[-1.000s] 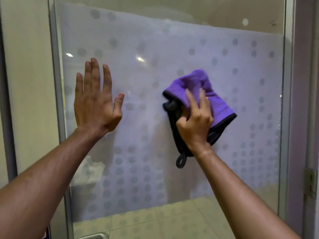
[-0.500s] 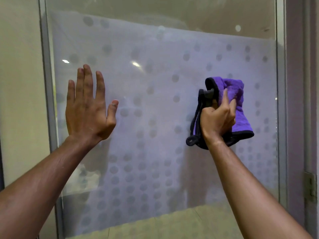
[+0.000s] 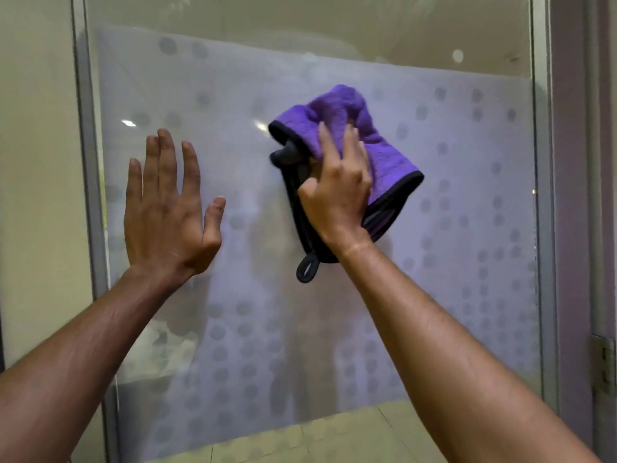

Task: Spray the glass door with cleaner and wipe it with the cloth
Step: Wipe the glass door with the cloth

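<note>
Head view
Writing: no readable brand, label or lettering on the door or the cloth.
Glass door: a tall pane of frosted glass with a pattern of grey dots (image 3: pixel 334 329), clear along its top band, set in a slim grey metal frame (image 3: pixel 87 182).
Cloth: a crumpled purple microfibre cloth with black edging and a black hanging loop (image 3: pixel 384 152), lying against the frosted glass in the upper middle of the pane; the loop dangles below the wrist.
Right hand: the right hand (image 3: pixel 335 195) presses the cloth to the glass, fingers curled into its folds and gripping it, the purple part bunched above and to the right of the knuckles.
Left hand: the left hand (image 3: pixel 168 212) lies flat against the glass to the left of the cloth, fingers straight and slightly spread, thumb out, holding nothing; a gap of bare pane separates it from the cloth.
Surroundings: a cream wall (image 3: pixel 33 162) left of the frame; a mauve door jamb (image 3: pixel 574 195) on the right with a metal hinge plate (image 3: pixel 604 372) low down; pale floor tiles (image 3: pixel 334 439) seen through the lower glass.
</note>
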